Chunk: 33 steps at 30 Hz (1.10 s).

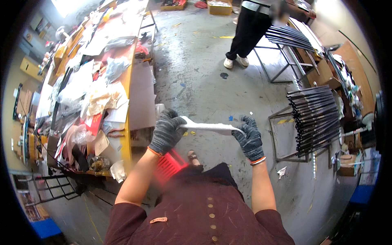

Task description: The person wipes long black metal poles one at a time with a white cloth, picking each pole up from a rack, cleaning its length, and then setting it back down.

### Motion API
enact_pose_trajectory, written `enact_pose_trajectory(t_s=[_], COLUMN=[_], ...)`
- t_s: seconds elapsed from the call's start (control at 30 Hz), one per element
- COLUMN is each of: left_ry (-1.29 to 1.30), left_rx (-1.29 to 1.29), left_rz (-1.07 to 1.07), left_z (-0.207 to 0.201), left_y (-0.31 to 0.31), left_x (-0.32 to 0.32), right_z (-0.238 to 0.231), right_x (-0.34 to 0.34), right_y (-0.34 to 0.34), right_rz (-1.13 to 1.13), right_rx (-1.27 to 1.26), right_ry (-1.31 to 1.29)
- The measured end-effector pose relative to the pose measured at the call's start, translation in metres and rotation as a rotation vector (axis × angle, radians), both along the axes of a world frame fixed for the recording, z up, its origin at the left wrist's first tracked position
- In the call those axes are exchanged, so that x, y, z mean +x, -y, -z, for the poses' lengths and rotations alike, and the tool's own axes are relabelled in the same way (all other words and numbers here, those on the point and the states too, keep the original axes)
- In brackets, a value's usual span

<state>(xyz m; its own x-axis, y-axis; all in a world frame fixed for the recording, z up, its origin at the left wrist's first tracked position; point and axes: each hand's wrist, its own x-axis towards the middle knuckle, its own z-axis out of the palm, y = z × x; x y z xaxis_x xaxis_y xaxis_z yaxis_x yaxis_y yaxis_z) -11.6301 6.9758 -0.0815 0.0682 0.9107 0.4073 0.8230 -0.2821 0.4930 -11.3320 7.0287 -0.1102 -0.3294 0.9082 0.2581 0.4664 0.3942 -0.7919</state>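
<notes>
A white strip of soft material, perhaps folded cloth (210, 127), is stretched level between my two hands in front of my body. My left hand (167, 130), in a grey knitted glove with an orange cuff edge, is closed on its left end. In a matching grey glove, my right hand (248, 139) grips the right end, where the strip curves down at the fingers. Both arms reach forward over the floor. The exact kind of the white piece is hard to make out.
On the left stands a long table (128, 118) heaped with papers, bags and cloth. A red plastic crate (171, 164) sits below my left arm. To the right, black metal bars (314, 120) are stacked on a frame. A person (247, 32) stands ahead by another rack.
</notes>
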Motion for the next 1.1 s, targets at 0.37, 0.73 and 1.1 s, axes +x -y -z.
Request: enact_pose_trajectory(t_s=[0.37,0.73,1.1], left_ry=[1.753,0.872,1.18], left_rx=[-1.153,-1.13,-1.549], left_rz=[0.14,0.542,0.449], left_z=[0.064,0.164,0.103], left_y=[0.042,0.107,0.114], left_x=[0.175,0.364,0.551], right_z=[0.036,0.14,0.034], right_x=[0.17,0.352,0.372], right_y=[0.123,0.294,0.277], right_rz=[0.191,0.867,0.464], right_rx=[-0.945,-0.44,-0.165], right_ry=[-1.44,-0.091,0.161])
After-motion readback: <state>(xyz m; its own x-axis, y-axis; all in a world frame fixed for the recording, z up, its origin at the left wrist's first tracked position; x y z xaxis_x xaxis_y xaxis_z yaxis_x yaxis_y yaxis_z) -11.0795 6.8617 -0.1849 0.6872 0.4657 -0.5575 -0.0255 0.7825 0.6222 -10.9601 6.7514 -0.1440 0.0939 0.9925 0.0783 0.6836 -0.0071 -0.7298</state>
